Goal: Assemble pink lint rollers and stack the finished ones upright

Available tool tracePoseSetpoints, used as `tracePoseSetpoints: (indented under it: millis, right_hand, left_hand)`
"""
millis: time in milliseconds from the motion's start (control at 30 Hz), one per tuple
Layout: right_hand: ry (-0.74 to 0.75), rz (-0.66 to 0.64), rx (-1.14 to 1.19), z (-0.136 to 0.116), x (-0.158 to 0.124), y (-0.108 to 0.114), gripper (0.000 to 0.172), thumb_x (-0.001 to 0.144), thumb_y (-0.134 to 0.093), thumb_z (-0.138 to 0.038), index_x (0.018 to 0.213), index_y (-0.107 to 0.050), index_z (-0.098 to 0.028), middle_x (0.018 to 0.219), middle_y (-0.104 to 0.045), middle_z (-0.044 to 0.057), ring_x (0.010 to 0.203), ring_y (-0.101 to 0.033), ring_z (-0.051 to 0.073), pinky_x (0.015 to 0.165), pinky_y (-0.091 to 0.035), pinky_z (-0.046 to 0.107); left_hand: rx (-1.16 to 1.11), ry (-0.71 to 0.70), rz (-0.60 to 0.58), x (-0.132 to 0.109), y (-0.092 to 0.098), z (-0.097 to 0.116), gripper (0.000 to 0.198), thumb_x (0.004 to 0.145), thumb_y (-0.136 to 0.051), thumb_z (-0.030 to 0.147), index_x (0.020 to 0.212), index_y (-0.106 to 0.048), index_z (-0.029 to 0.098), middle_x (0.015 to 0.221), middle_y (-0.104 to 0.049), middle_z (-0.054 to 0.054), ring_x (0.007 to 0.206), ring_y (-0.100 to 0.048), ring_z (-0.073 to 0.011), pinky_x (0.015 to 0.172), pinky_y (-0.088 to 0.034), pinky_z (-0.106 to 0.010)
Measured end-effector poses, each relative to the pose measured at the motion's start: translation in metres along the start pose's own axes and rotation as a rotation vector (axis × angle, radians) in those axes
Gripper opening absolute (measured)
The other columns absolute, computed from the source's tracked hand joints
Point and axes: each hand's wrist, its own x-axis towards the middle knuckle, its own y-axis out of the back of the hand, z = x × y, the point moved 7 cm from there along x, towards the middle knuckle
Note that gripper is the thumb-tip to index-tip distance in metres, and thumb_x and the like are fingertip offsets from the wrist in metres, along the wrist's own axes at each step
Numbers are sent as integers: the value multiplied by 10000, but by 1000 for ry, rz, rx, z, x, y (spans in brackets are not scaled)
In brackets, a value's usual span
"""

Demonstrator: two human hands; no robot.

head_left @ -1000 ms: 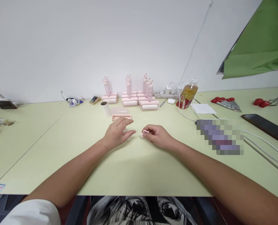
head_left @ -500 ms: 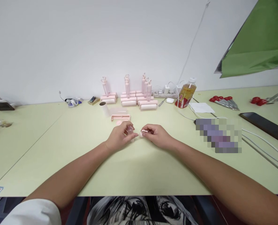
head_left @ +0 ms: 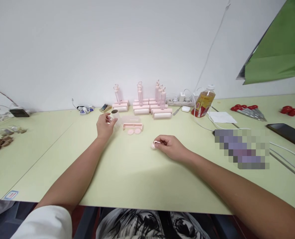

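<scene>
My left hand [head_left: 105,126] is beside a white paper roll [head_left: 115,117] that stands upright. Its fingers are curled around something pale, partly hidden, which I cannot make out. Between the thumb and fingers of my right hand [head_left: 171,146] is a small pale-pink rounded piece [head_left: 154,144], held just above the table. In front of the roll lie an open pink case half [head_left: 132,126] and two pink discs [head_left: 133,131]. A translucent cover [head_left: 130,119] rests behind the case half.
Several pink lint rollers [head_left: 141,108] line the wall, some with upright clear handles. To their right are a power strip [head_left: 178,103], a drink bottle [head_left: 203,102], white paper [head_left: 222,117], red-handled tools [head_left: 248,111] and a phone [head_left: 288,132]. Cables [head_left: 86,109] lie at the left.
My left hand has moved away from my right hand, left and back to the paper roll. Both pink discs now show. My right hand still holds the small pink piece.
</scene>
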Motion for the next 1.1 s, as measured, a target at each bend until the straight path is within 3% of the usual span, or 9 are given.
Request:
tracePoseSetpoints:
  millis: [233, 400, 467, 567, 700, 867, 933, 1000, 1100]
  right_hand:
    - [-22, 3, -7, 4, 1, 0, 233, 799, -607, -407, 773, -625, -176, 676, -488, -22, 639, -411, 126, 582, -312, 251]
    - [-23, 8, -3, 6, 2, 0, 223, 799, -615, -402, 784, -638, -181, 673, -497, -25, 630, -417, 124, 575, -316, 253]
    - [-18, 17, 18, 5, 2, 0, 222, 793, -627, -402, 789, -635, -180, 667, -497, -28, 617, -414, 119, 564, -314, 250]
    - [23, 22, 73, -1, 0, -3, 220, 785, -639, -396, 781, -608, -178, 639, -477, -39, 590, -400, 108, 542, -306, 243]
    - [35, -9, 196, -3, -2, -11, 207, 779, -649, -375, 784, -565, -187, 634, -502, -43, 555, -435, 99, 519, -346, 237]
    - [35, -5, 204, 1, -4, -10, 274, 780, -645, -324, 1018, -570, -210, 907, -654, 38, 742, -608, 155, 683, -504, 316]
    - [41, 13, 20, 1, -3, -7, 245, 805, -617, -308, 1031, -603, -213, 1019, -672, 70, 906, -629, 200, 818, -502, 374]
    - [43, 10, -182, 3, -1, -5, 270, 829, -592, -311, 1079, -625, -213, 1140, -662, 93, 1058, -603, 245, 932, -464, 429]
    - [85, -6, -387, 5, 7, -8, 390, 864, -555, -358, 1212, -597, -185, 1303, -600, 123, 1232, -514, 284, 1044, -391, 460]
  left_hand:
    - [70, -9, -79, -5, -9, 8, 558, 720, -723, 364, 1205, -519, 178, 1008, -612, -61, 785, -595, -172, 733, -497, -326]
    - [108, -323, 97, -20, 13, 59, 503, 782, -667, 419, 1174, -535, 134, 1106, -564, -153, 1006, -549, -255, 815, -478, -374]
    - [41, -439, -78, -41, 4, 90, 292, 882, -555, 360, 1092, -575, 159, 955, -610, -98, 877, -574, -202, 773, -477, -333]
    - [-84, -580, -595, -91, -31, 132, 311, 880, -576, 401, 1113, -593, 195, 939, -651, -61, 797, -595, -161, 689, -473, -270]
    - [-204, -597, -830, -128, -49, 156, 245, 892, -560, 392, 985, -647, 182, 881, -666, -52, 761, -601, -140, 644, -446, -236]
    - [-84, -385, -739, -79, -27, 121, 170, 821, -595, 327, 805, -662, 171, 712, -653, -10, 573, -528, -100, 566, -394, -227]
    - [-77, -199, -579, -39, -1, 86, 202, 787, -615, 364, 755, -650, 169, 696, -651, -3, 544, -509, -94, 557, -400, -229]
    - [-111, 46, -307, -3, 32, 39, 240, 758, -622, 410, 781, -635, 171, 720, -647, -6, 568, -535, -107, 543, -415, -227]
    - [34, 313, -224, 15, 48, -22, 269, 656, -699, 402, 777, -609, 179, 712, -638, 7, 543, -566, -117, 523, -414, -232]
